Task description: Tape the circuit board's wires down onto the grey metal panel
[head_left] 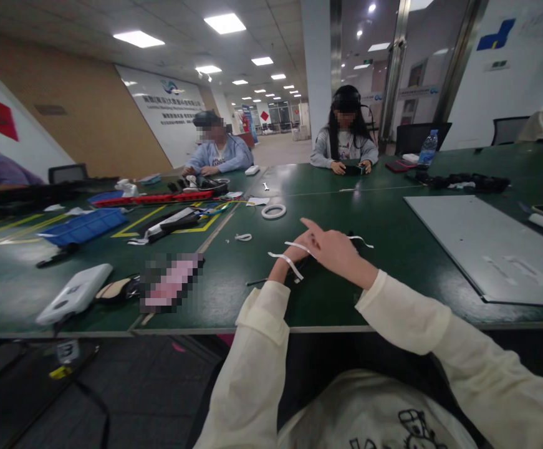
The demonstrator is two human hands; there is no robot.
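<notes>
White strips [291,262] are what you have in play: two lie across your left hand [294,251] and its wrist, and a third [363,240] pokes out beyond your right hand [339,251], which crosses over the left. Two pieces therefore look set out on you; whether the third is stuck down or loose is unclear, and how much work remains can't be judged from here. A white ring-shaped roll [273,216] and a small white loop [243,237] lie apart on the green table [234,287], beyond your hands. One of your fingers points out to the left, but you can't tell whether either hand grips anything, since the right covers most of the left's fingers. Something dark shows under and beside your hands, too hidden to identify; a thin black rod [256,282] lies near your left wrist. The pink item [172,284] is pixelated.
</notes>
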